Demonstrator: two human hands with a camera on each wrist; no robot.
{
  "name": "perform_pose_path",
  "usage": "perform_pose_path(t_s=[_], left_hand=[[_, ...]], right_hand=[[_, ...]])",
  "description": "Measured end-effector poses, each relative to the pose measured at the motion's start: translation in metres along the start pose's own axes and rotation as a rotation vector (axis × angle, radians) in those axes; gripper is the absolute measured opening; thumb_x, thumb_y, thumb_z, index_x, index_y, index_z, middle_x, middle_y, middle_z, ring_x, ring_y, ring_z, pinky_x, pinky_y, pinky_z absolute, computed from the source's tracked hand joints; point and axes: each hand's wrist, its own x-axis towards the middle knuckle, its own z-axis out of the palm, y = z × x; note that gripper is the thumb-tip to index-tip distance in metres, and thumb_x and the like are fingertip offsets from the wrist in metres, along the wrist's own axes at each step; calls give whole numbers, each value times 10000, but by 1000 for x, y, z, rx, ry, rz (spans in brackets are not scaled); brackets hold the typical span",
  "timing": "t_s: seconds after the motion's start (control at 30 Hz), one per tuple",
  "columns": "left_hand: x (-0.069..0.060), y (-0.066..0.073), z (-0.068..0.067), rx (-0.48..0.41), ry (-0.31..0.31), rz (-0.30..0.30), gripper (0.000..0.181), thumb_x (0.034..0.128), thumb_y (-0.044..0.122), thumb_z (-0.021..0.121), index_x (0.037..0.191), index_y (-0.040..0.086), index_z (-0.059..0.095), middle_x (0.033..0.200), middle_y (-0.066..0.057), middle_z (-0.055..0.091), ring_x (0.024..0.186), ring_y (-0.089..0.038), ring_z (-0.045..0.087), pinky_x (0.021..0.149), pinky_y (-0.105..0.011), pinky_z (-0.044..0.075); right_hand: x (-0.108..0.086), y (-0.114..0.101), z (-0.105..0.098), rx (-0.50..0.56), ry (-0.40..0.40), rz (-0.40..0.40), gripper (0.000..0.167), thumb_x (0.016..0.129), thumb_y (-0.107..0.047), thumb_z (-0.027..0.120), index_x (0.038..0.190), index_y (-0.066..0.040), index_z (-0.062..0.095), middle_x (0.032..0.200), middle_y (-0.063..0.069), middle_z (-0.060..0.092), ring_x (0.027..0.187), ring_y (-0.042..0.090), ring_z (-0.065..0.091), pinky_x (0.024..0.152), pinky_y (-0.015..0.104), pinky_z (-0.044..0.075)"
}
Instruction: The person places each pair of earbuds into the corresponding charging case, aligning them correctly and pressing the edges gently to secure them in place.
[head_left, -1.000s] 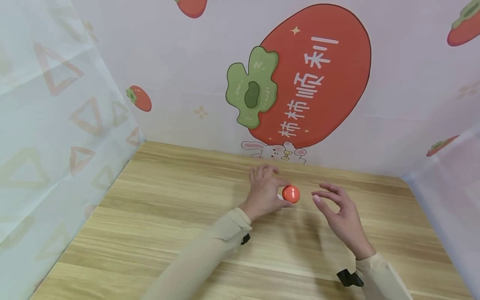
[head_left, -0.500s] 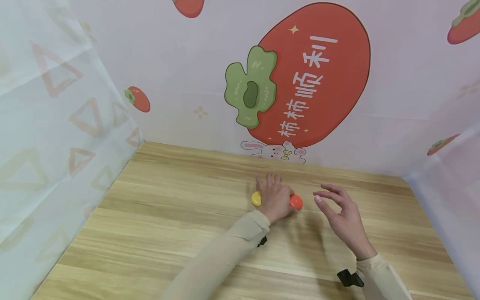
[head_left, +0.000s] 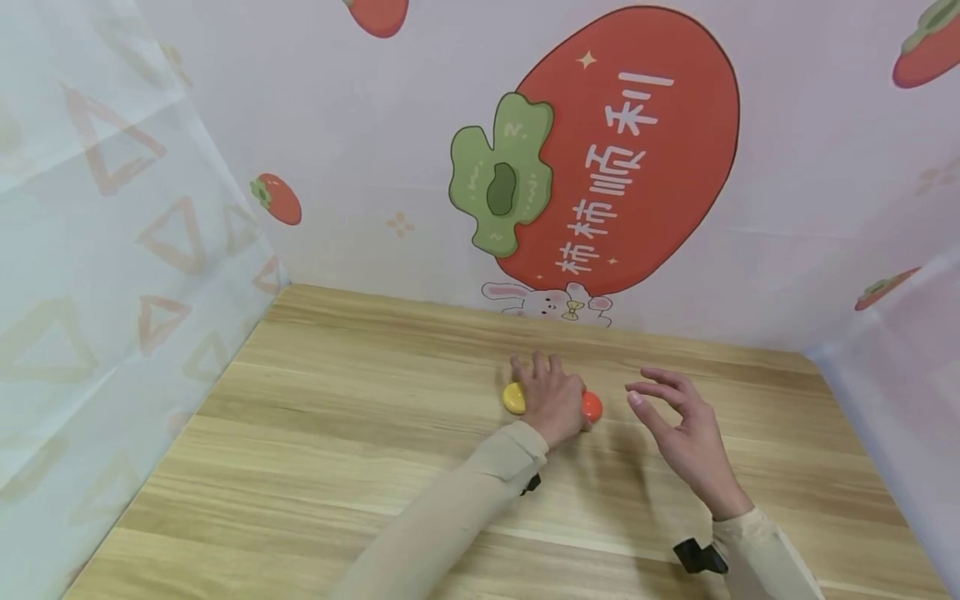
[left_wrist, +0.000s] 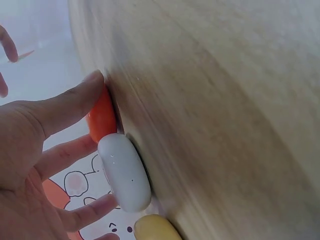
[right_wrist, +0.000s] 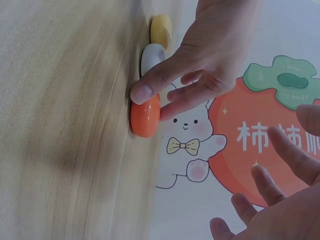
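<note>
Three smooth, rounded, pebble-like pieces lie in a row on the wooden table. At the row's right end is a glossy orange-red piece (head_left: 592, 407), pinched between the thumb and forefinger of my left hand (head_left: 553, 404). A white piece (left_wrist: 125, 172) sits against it in the left wrist view; the hand covers it in the head view. Beyond the white one lies a yellow piece (head_left: 513, 398), left of the hand. My other left fingers spread over the row. Off to the right, my right hand (head_left: 686, 433) hovers with fingers loosely bent, holding nothing.
The wood-grain table (head_left: 315, 467) meets a printed backdrop (head_left: 360, 250) just behind the row. Patterned side walls stand at left (head_left: 97, 333) and right (head_left: 892, 333). Each wrist wears a black strap piece (head_left: 700, 557).
My left hand has moved right and toward me, lowering the orange-red piece onto the table beside the white one. The yellow piece has come into view. The right hand stays nearly still.
</note>
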Motion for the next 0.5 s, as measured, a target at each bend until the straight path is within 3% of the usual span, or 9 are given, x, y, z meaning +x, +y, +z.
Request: perform_pose_path(t_s=[0.17,0.3,0.5], left_hand=[[0,0,1,-2,-2,4,358,686,493,920,939,273,794,1252,-109,578,1358,-403,356,1086,-753,143],[-2,-3,-1,4,-14,-2,480,680,534,912,1073,289,786,1241,-100,570,1329,-383,368,1087,-738,160],[-8,-21,-20,-49,-2,1,612,731,556,870,1254,271,734,1338,-129,557,1359,-405,369,1086,-723,196]], right_hand=[[0,-1,0,0,-2,5,282,992,-222,682,1157,3,722,1394,157,515,1345,375,410,1004,670,319],[1,-3,1,-17,1,-9,258,985,-211,693,1149,-15,729,1395,163,515,1335,394,418,1002,675,315],[4,2,2,-93,57,-117,220,945,-134,731,1133,-20,730,1393,183,520,1310,441,433,970,663,330]])
